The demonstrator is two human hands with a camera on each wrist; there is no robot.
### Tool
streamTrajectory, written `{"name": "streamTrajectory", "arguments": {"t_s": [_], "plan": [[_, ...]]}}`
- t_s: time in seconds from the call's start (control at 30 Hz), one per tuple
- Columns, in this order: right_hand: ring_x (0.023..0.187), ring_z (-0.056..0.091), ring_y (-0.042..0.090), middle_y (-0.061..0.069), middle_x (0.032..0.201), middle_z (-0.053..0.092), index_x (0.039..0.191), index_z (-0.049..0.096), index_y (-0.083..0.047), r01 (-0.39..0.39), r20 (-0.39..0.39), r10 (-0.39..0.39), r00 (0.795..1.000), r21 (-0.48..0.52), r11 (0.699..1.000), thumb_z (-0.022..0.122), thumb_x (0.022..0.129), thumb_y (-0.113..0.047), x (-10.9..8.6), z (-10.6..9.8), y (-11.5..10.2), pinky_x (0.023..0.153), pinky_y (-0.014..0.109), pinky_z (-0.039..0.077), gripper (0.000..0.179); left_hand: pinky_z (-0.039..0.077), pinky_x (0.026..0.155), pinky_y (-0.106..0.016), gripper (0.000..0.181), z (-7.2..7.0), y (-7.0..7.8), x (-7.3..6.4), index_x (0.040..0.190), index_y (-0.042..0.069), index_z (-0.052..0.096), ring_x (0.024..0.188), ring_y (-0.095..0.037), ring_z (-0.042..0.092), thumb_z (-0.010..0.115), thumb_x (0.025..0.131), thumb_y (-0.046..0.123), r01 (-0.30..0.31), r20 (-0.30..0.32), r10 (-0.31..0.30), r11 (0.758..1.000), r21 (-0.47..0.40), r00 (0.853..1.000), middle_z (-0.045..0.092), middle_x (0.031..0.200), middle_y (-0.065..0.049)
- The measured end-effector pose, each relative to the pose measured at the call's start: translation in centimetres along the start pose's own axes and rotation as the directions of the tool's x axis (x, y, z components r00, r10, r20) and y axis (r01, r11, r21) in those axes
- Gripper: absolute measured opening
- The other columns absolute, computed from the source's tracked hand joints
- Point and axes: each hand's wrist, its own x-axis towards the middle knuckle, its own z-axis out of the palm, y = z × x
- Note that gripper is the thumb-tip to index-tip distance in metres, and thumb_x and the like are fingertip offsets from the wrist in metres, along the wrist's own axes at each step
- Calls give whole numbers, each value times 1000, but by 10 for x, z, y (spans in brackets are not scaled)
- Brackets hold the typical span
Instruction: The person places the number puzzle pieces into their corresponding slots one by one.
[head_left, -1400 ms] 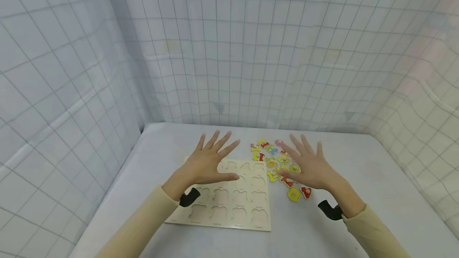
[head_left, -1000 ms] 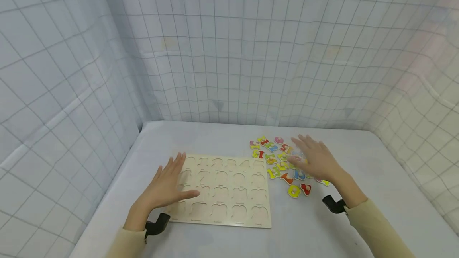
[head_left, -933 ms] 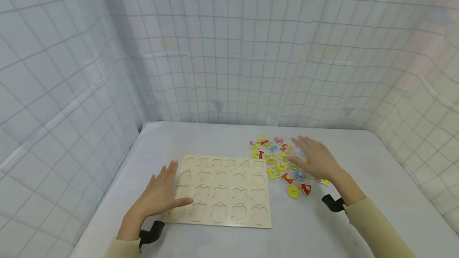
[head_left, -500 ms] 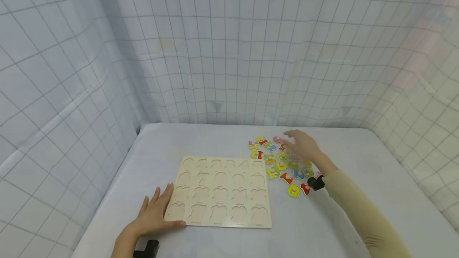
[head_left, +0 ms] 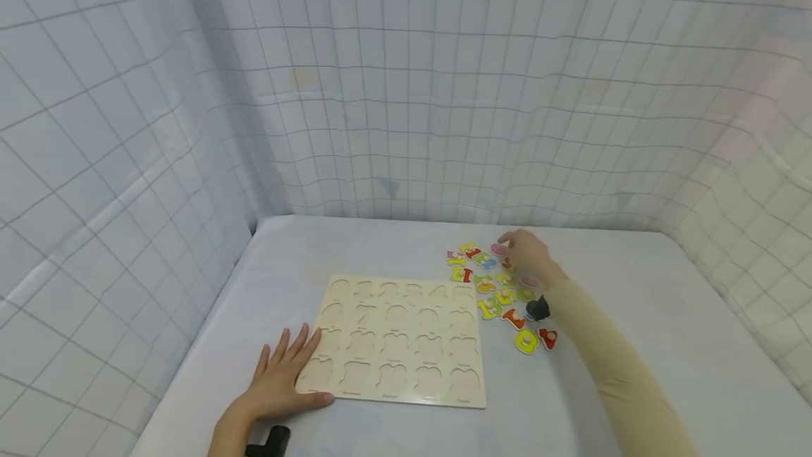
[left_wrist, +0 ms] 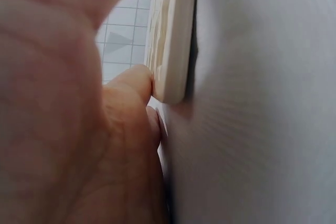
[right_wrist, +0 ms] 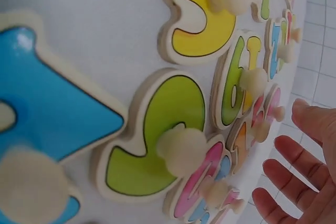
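l hand [head_left: 279, 379] is at the near-left corner of the pale wooden board [head_left: 395, 337], fingers spread wide, index along the left edge, thumb tip by the near edge; l wrist view has a fingertip touching the board's edge, no grip round it, can't tell how hard it presses. board lies flat on the white table [head_left: 317, 245], l of centre, rows of shallow number-shaped recesses w/ tiny printed words under them, too small to read

r hand [head_left: 528, 252] is over the far end of the number pcs, fingers slightly bent & apart, nothing held; in head view fingertips are nr the pink pc [head_left: 497, 250], but r wrist view has them clear of the knobs close by. pcs are scattered on the table just r of the board, flat, each w/ a round wooden knob where visible: yellow 8 [head_left: 526, 341] at the near end, red 4 [head_left: 548, 338] right beside it, orange pc [head_left: 514, 319] a bit farther back. close to r wrist cam: big blue pc [right_wrist: 58, 93], green pc [right_wrist: 157, 135], yellow pc [right_wrist: 205, 40], partly cut off

beige sleeve [head_left: 609, 372] on r arm, black wrist mount [head_left: 269, 441] by the l wrist, white grid-pattern curtain [head_left: 444, 90] in bg & along both sides
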Motion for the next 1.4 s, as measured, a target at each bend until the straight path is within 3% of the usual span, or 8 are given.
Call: {"name": "streamTrajectory", "arguments": {"t_s": [0.2,0.47,0.8,0.97,1.1,1.23,1.4], "plan": [[86,55,24,9,99,61,120,64,-7,-8,-16,8,1000,-6,1000,55,97,-28,7,12,5,77,41,46,32,-17,106,-54,108,6,-8,0,152,22,25,142,-35,-5,68,66,71,33,16,-34,999,30,999,16,156,-12],[82,56,22,4,89,64,112,68,-9,27,-95,-31,995,-38,999,61,94,-31,10,15,10,73,41,45,30,-8,105,-62,108,-7,9,-1,150,10,29,140,-42,1,72,67,64,49,34,-50,998,30,998,18,155,-16],[82,55,23,4,91,62,104,67,-13,19,-136,-17,990,14,1000,58,94,-36,9,13,13,76,44,42,27,-8,106,-60,109,-4,10,1,151,12,28,141,-42,0,71,66,66,71,48,-73,997,44,996,16,156,-14],[71,55,20,3,90,59,101,66,-15,50,-194,-29,981,106,993,59,93,-39,0,8,-9,67,36,40,27,-9,106,-61,108,-6,10,1,150,12,28,140,-42,0,72,67,64,76,44,-78,997,26,996,15,156,-15],[68,51,19,2,87,61,99,69,-13,166,-233,-138,963,107,980,64,91,-37,-3,10,-40,58,32,39,26,-8,106,-60,107,-7,9,1,150,12,29,140,-42,0,71,67,65,79,36,-81,996,40,996,16,156,-15],[61,49,16,-1,81,62,95,71,-12,270,-223,-242,944,105,957,68,89,-33,-3,25,-77,50,29,37,22,-7,106,-60,108,-8,9,1,150,12,29,141,-42,1,71,66,66,83,33,-84,995,50,996,17,156,-15],[59,49,13,-5,76,60,88,72,-16,325,-205,-296,933,124,938,71,86,-33,-6,52,-117,49,27,37,17,-7,106,-61,108,-8,11,1,150,12,29,140,-42,1,71,67,66,76,41,-78,996,49,996,17,156,-15]]}}
